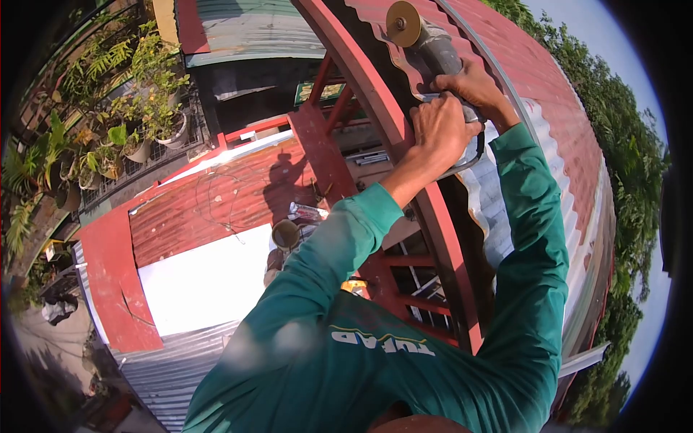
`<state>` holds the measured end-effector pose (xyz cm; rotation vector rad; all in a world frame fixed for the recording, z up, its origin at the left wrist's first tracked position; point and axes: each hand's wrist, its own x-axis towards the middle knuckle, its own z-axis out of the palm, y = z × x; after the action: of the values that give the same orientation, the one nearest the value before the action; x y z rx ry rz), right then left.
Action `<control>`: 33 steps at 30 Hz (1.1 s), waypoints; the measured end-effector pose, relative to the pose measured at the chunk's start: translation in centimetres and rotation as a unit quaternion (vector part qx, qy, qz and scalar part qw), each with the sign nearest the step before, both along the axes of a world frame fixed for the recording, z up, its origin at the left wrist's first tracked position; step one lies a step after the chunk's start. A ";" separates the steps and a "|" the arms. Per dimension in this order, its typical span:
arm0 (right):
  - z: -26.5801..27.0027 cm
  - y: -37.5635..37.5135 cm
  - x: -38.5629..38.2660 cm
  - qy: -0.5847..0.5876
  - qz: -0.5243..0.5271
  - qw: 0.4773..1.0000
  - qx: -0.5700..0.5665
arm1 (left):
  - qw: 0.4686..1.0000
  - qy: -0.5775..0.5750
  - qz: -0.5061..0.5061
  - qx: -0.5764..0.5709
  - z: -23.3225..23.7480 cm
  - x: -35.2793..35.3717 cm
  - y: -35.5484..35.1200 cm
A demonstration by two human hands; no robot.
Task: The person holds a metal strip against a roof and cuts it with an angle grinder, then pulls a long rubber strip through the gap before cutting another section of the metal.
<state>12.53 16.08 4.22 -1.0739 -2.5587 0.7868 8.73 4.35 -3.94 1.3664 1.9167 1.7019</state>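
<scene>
An angle grinder [440, 55] with a round tan disc [403, 24] at its far end lies in both my hands. My right hand [478, 88] is closed around its body from the right. Behind it, my left hand [442, 128] wraps the rear part, close to the right one. The disc overlaps the wavy edge of a red corrugated roof sheet [375, 16] in this view. A dark cord loop [473, 160] hangs below my hands. Just left of my left hand runs a red beam [379, 107].
Bare metal corrugated sheet [485, 209] lies by my right forearm. Below to the left is a lower red roof [209, 209] with a white panel [216, 278]. A clear bottle [308, 211] stands near my left sleeve. Potted plants [173, 130] line the far left.
</scene>
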 end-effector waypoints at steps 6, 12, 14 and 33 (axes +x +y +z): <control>1.0 -1.0 0.0 -0.092 -0.033 0.994 0.055 | 0.999 -0.021 -0.011 -0.038 0.1 0.3 -0.2; 0.9 -1.3 0.0 -0.079 -0.023 0.994 0.066 | 0.999 -0.022 -0.024 -0.024 -0.2 0.2 -0.4; 0.9 -1.1 0.1 -0.091 -0.024 0.994 0.054 | 0.999 -0.025 -0.025 -0.023 -0.2 0.1 -0.5; 1.0 -1.3 0.0 -0.113 -0.035 0.990 0.081 | 0.999 -0.027 -0.018 0.005 -0.5 0.3 -0.7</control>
<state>12.48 14.75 5.20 -1.2552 -2.6963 0.4529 9.03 3.67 -4.45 1.3370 1.8454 1.7164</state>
